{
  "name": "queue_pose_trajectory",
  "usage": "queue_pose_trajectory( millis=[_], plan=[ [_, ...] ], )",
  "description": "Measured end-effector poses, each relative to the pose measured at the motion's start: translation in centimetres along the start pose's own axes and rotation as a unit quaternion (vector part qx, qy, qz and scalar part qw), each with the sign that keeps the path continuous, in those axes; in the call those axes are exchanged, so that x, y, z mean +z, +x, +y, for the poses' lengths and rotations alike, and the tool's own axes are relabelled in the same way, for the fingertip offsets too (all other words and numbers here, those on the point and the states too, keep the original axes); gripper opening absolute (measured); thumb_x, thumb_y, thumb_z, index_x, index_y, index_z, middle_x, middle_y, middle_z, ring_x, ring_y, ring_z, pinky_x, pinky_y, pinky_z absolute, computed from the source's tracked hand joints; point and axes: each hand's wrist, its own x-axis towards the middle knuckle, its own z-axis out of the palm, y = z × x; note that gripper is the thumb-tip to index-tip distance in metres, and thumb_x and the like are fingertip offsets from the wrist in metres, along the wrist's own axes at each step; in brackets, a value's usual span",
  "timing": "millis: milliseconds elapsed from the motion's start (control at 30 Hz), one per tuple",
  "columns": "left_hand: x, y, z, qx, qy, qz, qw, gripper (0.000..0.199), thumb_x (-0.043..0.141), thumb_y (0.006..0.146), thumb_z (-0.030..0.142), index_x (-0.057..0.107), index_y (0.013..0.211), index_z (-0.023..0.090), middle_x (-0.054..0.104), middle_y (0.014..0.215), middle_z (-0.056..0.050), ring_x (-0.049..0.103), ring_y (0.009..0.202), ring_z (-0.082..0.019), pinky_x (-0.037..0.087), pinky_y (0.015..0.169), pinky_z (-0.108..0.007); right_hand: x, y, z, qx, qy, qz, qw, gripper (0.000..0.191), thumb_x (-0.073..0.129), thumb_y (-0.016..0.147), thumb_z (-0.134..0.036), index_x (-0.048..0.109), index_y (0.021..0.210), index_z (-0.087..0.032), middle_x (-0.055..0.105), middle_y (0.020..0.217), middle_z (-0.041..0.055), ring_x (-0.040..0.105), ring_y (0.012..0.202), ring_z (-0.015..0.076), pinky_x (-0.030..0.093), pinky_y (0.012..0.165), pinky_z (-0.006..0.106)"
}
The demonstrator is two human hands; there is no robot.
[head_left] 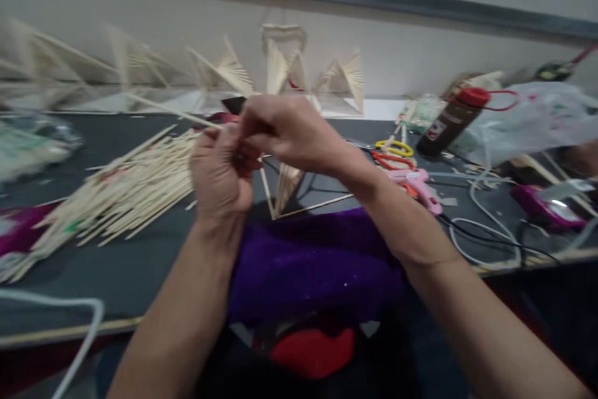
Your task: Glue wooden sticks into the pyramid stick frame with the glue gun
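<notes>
My left hand (220,165) is closed around a thin pale wooden stick (172,110), which sticks out to the upper left. Against its fingertips, my right hand (283,128) is bent in a pinch, with a dark pointed piece (232,104) showing beside the fingers. What the right fingertips hold is hidden. Behind and below the hands stands a wooden stick frame (276,203), partly covered by them. Purple cloth (317,262) lies under my forearms at the table edge.
Loose sticks (135,190) are piled at left. Finished-looking stick structures (228,69) line the wall. Right of my hands are scissors (395,149), a pink glue gun (420,187), a red-capped bottle (453,122), a plastic bag (532,116) and looping cables (486,243).
</notes>
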Motion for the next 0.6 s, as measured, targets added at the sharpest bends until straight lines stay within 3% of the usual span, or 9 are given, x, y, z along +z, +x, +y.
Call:
queue_pose_trajectory(
  millis=[133,333,467,600],
  plan=[
    [-0.1,-0.4,-0.6,0.017,0.061,0.010,0.998,0.031,0.080,0.078,0.028,0.051,0.068,0.020,0.054,0.049,0.009,0.047,0.038,-0.006,0.035,0.036,-0.018,0.0,-0.4,0.8,0.006,0.082,-0.004,0.997,0.014,0.056,0.079,-0.008,0.067,0.086,-0.014,0.067,0.079,0.0024,0.057,0.075,0.0113,0.045,0.068,0.025],
    [-0.6,-0.4,-0.7,0.011,0.061,0.019,0.998,0.032,0.081,0.075,0.031,0.052,0.071,0.020,0.057,0.054,0.008,0.050,0.040,-0.005,0.038,0.038,-0.017,-0.2,-1.0,-0.1,0.010,0.123,-0.010,0.992,0.010,0.059,0.074,-0.006,0.066,0.078,-0.012,0.063,0.070,0.0012,0.053,0.067,0.0092,0.044,0.062,0.024],
    [-1.3,0.5,-0.1,-0.006,0.048,0.066,0.997,0.032,0.080,0.076,0.031,0.051,0.072,0.020,0.061,0.059,0.007,0.054,0.043,-0.005,0.040,0.039,-0.015,-1.0,-1.2,-0.3,0.017,0.228,-0.012,0.973,0.005,0.065,0.078,-0.015,0.067,0.081,-0.013,0.062,0.071,-0.0002,0.053,0.068,0.0086,0.045,0.060,0.022],
    [-1.4,0.5,0.2,-0.050,0.059,0.034,0.996,0.026,0.081,0.075,0.031,0.057,0.077,0.019,0.062,0.062,0.006,0.054,0.044,-0.004,0.040,0.039,-0.013,-1.0,-1.0,0.9,0.058,0.259,0.042,0.963,0.013,0.066,0.080,-0.025,0.068,0.086,-0.013,0.060,0.070,-0.0004,0.054,0.065,0.0091,0.044,0.056,0.023]
  ],
)
